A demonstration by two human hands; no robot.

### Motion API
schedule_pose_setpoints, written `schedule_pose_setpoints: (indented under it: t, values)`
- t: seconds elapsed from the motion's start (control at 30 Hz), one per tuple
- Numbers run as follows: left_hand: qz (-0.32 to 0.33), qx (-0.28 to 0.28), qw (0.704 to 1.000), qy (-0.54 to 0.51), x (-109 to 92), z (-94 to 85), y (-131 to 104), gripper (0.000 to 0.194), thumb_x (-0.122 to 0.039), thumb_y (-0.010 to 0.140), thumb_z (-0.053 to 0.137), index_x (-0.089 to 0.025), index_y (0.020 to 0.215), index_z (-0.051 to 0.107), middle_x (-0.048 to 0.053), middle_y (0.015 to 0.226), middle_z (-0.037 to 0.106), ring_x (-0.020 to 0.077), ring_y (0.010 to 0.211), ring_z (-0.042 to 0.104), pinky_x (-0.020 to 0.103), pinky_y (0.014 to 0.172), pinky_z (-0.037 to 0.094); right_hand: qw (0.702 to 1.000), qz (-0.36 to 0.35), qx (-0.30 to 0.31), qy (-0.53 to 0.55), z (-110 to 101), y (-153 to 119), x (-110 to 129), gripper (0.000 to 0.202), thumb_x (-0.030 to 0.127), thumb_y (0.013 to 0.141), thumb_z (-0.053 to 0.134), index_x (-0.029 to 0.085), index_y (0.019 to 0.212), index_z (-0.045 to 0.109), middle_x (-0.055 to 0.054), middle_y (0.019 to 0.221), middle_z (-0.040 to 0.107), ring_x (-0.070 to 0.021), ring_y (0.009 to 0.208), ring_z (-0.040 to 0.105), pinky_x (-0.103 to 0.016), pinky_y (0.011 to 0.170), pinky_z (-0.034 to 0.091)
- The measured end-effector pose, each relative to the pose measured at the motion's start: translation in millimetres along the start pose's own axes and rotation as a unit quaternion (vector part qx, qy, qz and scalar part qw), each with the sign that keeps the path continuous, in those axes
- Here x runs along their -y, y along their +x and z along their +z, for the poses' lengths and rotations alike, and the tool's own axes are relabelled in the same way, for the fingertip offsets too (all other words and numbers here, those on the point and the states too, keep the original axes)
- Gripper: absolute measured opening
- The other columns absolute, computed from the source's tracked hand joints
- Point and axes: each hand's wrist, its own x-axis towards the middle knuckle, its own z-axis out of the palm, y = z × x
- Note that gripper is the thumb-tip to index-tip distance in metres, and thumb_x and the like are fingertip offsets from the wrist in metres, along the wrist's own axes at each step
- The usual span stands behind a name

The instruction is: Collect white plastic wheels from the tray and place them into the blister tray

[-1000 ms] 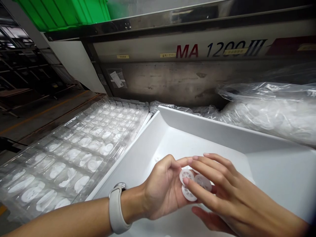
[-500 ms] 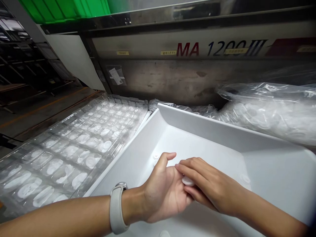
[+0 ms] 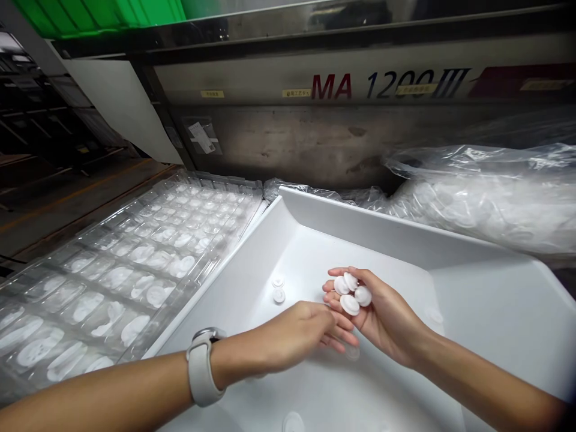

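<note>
My right hand [image 3: 375,315] is turned palm up over the white bin [image 3: 488,288], fingers curled to cradle several small round white plastic pieces [image 3: 350,304] with stepped rims. Just left of it, my left hand [image 3: 321,327] points fingers downward, stretched out and apart, with nothing visible in them. A blurred white piece [image 3: 352,352] shows just below the left fingertips; whether it is in the air or on the bin floor I cannot tell. Two more pieces [image 3: 279,294] lie by the bin's left wall, and another [image 3: 293,422] is near the bottom edge of the view.
On the left stands a clear compartment tray [image 3: 198,282] with white round parts in its cells. A clear plastic bag [image 3: 490,198] full of white parts lies behind the bin. Beyond is a metal machine [image 3: 288,135], with a green crate [image 3: 103,15] on top.
My right hand has turned from palm down to palm up, revealing several white pieces. My left hand has turned over from palm up, its fingers now pointing down.
</note>
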Motion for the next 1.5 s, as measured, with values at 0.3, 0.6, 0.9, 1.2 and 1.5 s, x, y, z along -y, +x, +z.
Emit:
schedule_pose_setpoints:
  t: [0.3, 0.6, 0.9, 1.2, 1.5]
  values:
    - [0.026, -0.066, 0.997, 0.026, -10.1, 9.3, -6.4, 0.028, -0.034, 0.097, 0.040, -0.017, 0.118, 0.037, 0.010, 0.115, 0.047, 0.0154, 0.086, 0.062, 0.045, 0.090, 0.052, 0.980, 0.082, -0.018, 0.179, 13.3, -16.0, 11.4, 0.038, 0.036, 0.088, 0.059, 0.013, 0.119, 0.055, -0.015, 0.117, 0.070, -0.0248, 0.109, 0.067, -0.032, 0.091, 0.058]
    - [0.067, -0.022, 0.996, 0.054, 2.0, 3.8, -4.0, 0.053, -0.031, 0.088, 0.066, -0.021, 0.126, 0.030, 0.011, 0.123, 0.052, 0.0209, 0.102, 0.060, 0.045, 0.088, 0.053, 0.982, 0.063, 0.006, 0.180, 16.0, -20.6, 5.3, 0.025, 0.037, 0.093, 0.058, 0.018, 0.110, 0.058, -0.014, 0.125, 0.065, -0.0284, 0.109, 0.067, -0.028, 0.056, 0.060]
    - [0.124, -0.038, 0.990, 0.057, 1.8, 6.8, -5.2, 0.038, -0.021, 0.090, 0.064, -0.021, 0.117, 0.037, 0.004, 0.115, 0.055, 0.0128, 0.099, 0.057, 0.032, 0.086, 0.046, 0.983, 0.036, 0.025, 0.180, 15.1, -23.7, 4.2, 0.015, 0.033, 0.095, 0.060, 0.021, 0.102, 0.057, -0.009, 0.111, 0.068, -0.0260, 0.101, 0.069, -0.035, 0.075, 0.061]
    - [0.117, -0.033, 0.992, 0.041, 2.5, 6.1, -6.2, 0.039, -0.024, 0.090, 0.066, -0.021, 0.116, 0.038, 0.004, 0.116, 0.054, 0.0134, 0.099, 0.057, 0.034, 0.086, 0.046, 0.976, 0.028, 0.050, 0.209, 11.6, -25.1, 2.5, 0.027, 0.039, 0.094, 0.050, 0.020, 0.114, 0.053, -0.009, 0.100, 0.070, -0.0250, 0.088, 0.070, -0.038, 0.070, 0.060]
    - [0.074, -0.001, 0.997, 0.007, -4.4, 6.3, -6.1, 0.044, -0.024, 0.087, 0.068, -0.019, 0.116, 0.035, 0.002, 0.096, 0.059, 0.0154, 0.078, 0.066, 0.039, 0.077, 0.054, 0.978, 0.008, 0.087, 0.188, 17.5, -31.2, 7.9, 0.027, 0.042, 0.094, 0.045, 0.020, 0.106, 0.057, -0.012, 0.108, 0.068, -0.0202, 0.065, 0.063, -0.032, 0.052, 0.052]
